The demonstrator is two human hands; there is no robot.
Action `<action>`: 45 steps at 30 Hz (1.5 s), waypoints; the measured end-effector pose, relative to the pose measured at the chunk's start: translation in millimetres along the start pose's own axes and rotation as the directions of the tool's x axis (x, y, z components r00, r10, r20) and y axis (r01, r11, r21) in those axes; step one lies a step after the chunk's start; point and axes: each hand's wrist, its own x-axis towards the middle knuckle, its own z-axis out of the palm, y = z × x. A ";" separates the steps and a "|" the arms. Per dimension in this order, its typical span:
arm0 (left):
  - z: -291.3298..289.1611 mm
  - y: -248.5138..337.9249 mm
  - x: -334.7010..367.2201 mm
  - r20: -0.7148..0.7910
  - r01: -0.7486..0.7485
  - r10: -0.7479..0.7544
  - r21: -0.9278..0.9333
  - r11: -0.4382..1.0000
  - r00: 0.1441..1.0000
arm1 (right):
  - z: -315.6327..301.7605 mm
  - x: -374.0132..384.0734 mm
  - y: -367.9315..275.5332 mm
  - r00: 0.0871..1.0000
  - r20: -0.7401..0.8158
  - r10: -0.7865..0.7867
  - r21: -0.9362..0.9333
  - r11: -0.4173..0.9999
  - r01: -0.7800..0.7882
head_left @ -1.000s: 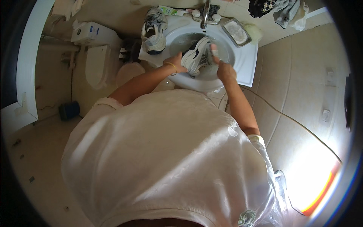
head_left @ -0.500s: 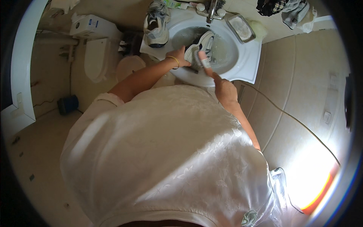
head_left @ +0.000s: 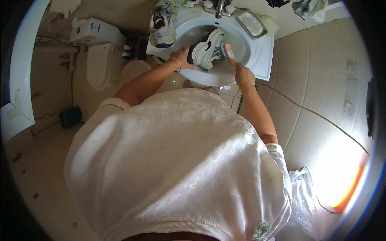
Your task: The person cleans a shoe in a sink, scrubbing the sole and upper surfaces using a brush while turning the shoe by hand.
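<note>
A white and dark sneaker (head_left: 208, 49) is tilted on its side over the water in a white washbasin (head_left: 257, 60). Its heel end is gripped by my left hand (head_left: 183, 58), which wears a yellow bangle. My right hand (head_left: 244, 76) is closed round the handle of a scrubbing brush (head_left: 229, 53) with a pinkish back. The bristles face the sneaker's right side, close to it; whether they touch is hard to tell. A second sneaker (head_left: 163, 26) rests on the basin's left rim.
A metal tap (head_left: 219, 9) rises at the basin's back. On the right rim sits a soap dish (head_left: 252, 25) with whitish contents. To the left are a toilet (head_left: 99, 66) and a pale round tub (head_left: 135, 72). A cable (head_left: 317, 114) runs along the right wall.
The sneaker has been turned in my left hand, so more of its side and dark heel shows. My right hand and the brush have moved right, off the sneaker's near part.
</note>
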 end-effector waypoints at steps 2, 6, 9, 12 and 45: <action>-0.7 0.8 -0.1 -0.002 0.091 -0.091 -0.006 0.996 0.996 | -5.2 9.9 -2.9 0.997 -0.020 0.076 -0.015 0.997 -0.076; -5.8 -8.2 15.3 0.042 -0.030 0.040 -0.221 0.975 0.998 | 23.4 39.7 7.9 0.990 0.020 -0.138 -0.153 0.978 0.139; -22.7 -14.2 19.7 0.097 0.049 -0.010 -0.411 0.910 0.995 | 11.6 25.0 13.1 0.976 -0.021 -0.218 -0.043 0.975 0.217; -37.9 -12.2 18.1 0.119 0.099 -0.050 -0.448 0.888 0.992 | -31.6 -35.6 -14.2 0.992 -0.120 -0.047 0.053 0.997 0.054; 0.6 81.6 7.2 -0.110 -0.006 -0.042 -0.410 0.912 0.993 | -57.4 -58.7 -47.5 0.966 0.017 -0.258 0.109 0.961 0.255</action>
